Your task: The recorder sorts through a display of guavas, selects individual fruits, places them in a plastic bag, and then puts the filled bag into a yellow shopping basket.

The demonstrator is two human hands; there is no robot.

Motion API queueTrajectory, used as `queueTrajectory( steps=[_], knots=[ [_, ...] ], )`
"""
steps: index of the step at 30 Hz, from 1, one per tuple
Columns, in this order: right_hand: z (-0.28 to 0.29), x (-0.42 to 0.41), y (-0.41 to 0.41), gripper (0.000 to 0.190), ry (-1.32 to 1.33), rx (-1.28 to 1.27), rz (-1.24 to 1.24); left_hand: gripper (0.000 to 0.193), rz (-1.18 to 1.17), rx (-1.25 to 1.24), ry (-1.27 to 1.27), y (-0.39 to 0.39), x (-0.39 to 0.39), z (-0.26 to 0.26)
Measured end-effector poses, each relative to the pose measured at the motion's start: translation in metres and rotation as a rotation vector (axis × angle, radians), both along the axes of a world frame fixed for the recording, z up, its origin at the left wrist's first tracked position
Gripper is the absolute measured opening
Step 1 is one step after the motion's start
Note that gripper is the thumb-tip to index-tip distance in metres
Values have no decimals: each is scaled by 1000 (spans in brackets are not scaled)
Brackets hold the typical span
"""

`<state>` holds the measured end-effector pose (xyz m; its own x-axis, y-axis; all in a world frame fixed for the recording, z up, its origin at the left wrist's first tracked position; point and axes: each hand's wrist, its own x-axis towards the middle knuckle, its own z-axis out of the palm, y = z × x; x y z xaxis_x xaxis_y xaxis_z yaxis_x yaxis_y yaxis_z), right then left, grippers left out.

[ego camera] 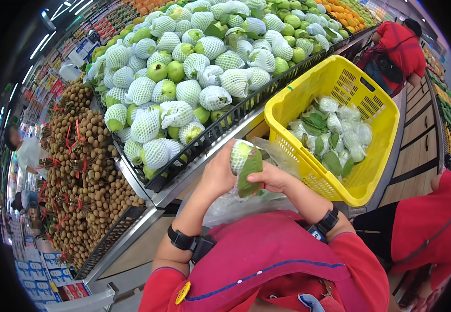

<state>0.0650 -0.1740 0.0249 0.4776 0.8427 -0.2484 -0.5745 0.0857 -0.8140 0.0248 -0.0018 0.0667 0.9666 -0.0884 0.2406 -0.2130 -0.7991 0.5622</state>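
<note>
My left hand (218,169) holds a green guava (241,151) in a white foam net, in front of the fruit display. A large green leaf (251,174) lies against the guava's near side. My right hand (271,178) pinches this leaf, its thumb on the leaf's face; the other fingers are partly hidden. Below both hands is a crumpled clear plastic bag (225,210). To the right stands a yellow plastic crate (287,134) with net-wrapped guavas (353,142) and loose leaves (331,162) inside.
Guavas in foam nets (194,70) are heaped behind a black grille edge (209,132) with a metal rail. Bundled longans (79,175) fill the left display. Two people in red, one at the upper right (401,50) and one at the lower right (432,226), are close by.
</note>
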Motion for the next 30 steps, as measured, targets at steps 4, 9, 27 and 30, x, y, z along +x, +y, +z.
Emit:
queueTrajectory(
  steps=[4,9,27,30],
  knots=[
    [-8,5,-3,61,-272,-47,7,68,-26,-337,182,5,4,-13],
    [-12,10,-11,33,-430,-9,115,55,-2,-980,298,18,6,-43],
    [-15,43,-62,12,-196,195,-898,87,137,-1419,-203,101,-63,-27],
    [-93,41,-56,16,-742,-465,-561,84,114,-1524,-336,124,-72,1]
  ],
)
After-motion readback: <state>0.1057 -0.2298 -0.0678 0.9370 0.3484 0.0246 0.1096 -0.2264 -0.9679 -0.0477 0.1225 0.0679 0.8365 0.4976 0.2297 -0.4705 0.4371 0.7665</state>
